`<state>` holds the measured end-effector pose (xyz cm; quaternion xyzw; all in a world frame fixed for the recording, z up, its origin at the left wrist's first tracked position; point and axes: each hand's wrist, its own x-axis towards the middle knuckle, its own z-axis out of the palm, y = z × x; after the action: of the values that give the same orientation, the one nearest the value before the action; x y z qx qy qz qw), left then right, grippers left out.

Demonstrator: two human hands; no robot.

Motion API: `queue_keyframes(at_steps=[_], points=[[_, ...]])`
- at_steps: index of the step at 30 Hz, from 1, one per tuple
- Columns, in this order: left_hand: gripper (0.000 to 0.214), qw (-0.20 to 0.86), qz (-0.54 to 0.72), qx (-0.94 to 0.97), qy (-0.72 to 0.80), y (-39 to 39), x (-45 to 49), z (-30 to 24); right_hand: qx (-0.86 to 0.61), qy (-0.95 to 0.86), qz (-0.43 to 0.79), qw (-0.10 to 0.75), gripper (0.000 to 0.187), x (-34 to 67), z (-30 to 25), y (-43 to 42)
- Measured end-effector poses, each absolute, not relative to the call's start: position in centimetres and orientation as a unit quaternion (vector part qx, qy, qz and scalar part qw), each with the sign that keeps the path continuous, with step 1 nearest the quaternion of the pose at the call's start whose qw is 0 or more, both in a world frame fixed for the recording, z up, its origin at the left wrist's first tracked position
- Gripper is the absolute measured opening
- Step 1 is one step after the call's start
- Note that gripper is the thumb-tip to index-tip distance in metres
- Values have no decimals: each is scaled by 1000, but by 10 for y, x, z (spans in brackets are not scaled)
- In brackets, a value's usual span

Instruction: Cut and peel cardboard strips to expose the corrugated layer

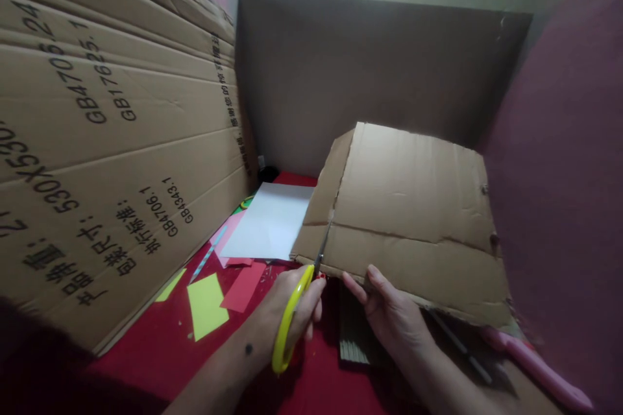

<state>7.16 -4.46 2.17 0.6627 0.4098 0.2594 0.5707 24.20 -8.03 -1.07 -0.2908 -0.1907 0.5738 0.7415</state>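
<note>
My left hand [292, 301] is closed round scissors [292, 321] with a large yellow handle loop. Their metal blades point up and away, at a slit that separates a left strip from the rest of a brown cardboard sheet [409, 191]. The sheet is tilted up before me, with fold lines across it. Its near edge is pinched in my right hand [389, 311], the thumb on top and other fingers partly hidden underneath. Part of the blades is hidden by the cardboard.
A tall printed cardboard panel [146, 110] stands at the left. On the red table surface [195, 363] lie white paper [272, 220], yellow paper [207, 305], red paper [243, 288] and a striped blue stick [209, 253]. A pink-handled object [540, 366] and a dark rod [462, 347] lie at right.
</note>
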Motion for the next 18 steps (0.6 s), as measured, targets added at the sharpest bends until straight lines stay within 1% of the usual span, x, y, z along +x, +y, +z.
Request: queue_keyframes(at_steps=[3,8,11,15,18], points=[[46,584,220,680,385,-42,65,22,-292,-205,568,742,10,242,-11,-80],[40,612,212,660,380,-39,64,28,-299,-206,556,748,10,243,-13,-79],[39,608,205,662,387,-38,67,30,-297,-211,559,745,11,243,-12,-80],[43,590,217,680,376,-38,72,28,-291,-224,567,738,7,243,-9,-80],[42,588,255,678,360,-41,76,22,-293,-213,558,747,8,242,-9,-80]])
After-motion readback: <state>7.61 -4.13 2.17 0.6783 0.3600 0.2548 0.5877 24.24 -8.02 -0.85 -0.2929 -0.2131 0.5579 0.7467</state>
